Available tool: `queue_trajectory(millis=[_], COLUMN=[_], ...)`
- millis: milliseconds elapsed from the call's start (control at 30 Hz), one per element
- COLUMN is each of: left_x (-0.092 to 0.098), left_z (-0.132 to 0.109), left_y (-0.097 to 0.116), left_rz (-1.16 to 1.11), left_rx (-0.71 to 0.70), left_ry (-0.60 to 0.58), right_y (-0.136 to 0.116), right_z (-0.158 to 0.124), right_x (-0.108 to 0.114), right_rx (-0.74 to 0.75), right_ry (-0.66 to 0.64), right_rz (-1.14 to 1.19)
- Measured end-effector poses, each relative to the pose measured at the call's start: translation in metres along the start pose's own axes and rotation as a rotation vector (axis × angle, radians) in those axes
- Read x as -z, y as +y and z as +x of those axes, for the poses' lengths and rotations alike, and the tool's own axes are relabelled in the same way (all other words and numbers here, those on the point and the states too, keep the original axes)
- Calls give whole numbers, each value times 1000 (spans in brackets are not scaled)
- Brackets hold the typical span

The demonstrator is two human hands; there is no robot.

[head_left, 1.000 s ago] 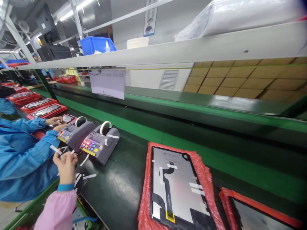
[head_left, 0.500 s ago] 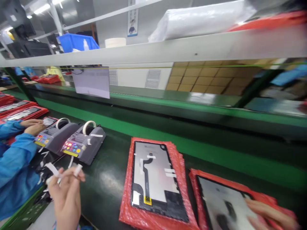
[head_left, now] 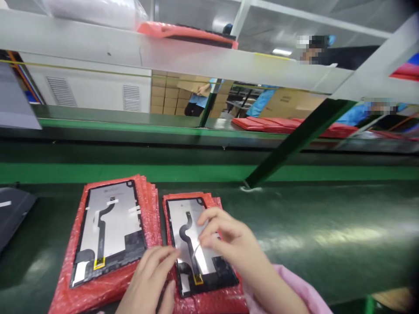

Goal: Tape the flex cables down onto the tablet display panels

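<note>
My right hand (head_left: 225, 233) is over the right-hand display panel (head_left: 209, 261), thumb and fingers pinching a thin white tape strip (head_left: 197, 249) above its dark ribbon cable (head_left: 188, 237). My left hand (head_left: 149, 279) is at the panel's left edge, fingers extended with the thumb apart, fingertips near or touching that edge. The panel is silver with a black border and lies on red bubble-wrap sleeves (head_left: 216, 303). To its left, a similar panel (head_left: 113, 226) carries white tape pieces on its ribbon cable and right edge, on another stack of red sleeves (head_left: 65, 279).
A dark grey tape dispenser (head_left: 15, 211) is partly in view at the left. A green slanted post (head_left: 291, 144) stands behind the dark green bench (head_left: 314, 244). Overhead runs a white shelf (head_left: 98, 48) with a red wrapped item (head_left: 186, 32). People are visible beyond.
The view has swung right. My left hand has moved from beside the dispensers to the right-hand panel. My right hand has left that panel's right side and now pinches a tape strip over it.
</note>
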State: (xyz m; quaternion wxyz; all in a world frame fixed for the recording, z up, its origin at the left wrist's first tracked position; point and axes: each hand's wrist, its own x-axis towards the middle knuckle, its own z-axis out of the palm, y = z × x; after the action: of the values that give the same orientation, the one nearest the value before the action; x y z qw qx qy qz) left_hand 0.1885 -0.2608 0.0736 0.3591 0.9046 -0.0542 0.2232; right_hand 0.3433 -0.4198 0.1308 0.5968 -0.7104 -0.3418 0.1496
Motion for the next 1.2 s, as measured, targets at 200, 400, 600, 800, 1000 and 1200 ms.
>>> queue_trajectory(millis=[200, 400, 600, 800, 1000, 1200], left_x=[-39, -81, -86, -95, -89, -77], left_z=[8, -1, -1, -1, 6, 9], left_y=[2, 1, -5, -15, -14, -9], left_rz=[242, 190, 384, 465, 422, 307], left_rx=[-152, -177, -244, -236, -254, -193], left_ry=[-90, -98, -39, -14, -31, -30], right_y=[54, 88, 95, 95, 102, 108], right_z=[15, 24, 34, 31, 35, 56], right_x=[31, 5, 1, -1, -3, -5], right_rx=[-269, -351, -295, -285, -234, -193], right_ry=[-182, -387, -431, -409, -270, -52], right_rz=[-93, -111, -174, -259, -367, -489])
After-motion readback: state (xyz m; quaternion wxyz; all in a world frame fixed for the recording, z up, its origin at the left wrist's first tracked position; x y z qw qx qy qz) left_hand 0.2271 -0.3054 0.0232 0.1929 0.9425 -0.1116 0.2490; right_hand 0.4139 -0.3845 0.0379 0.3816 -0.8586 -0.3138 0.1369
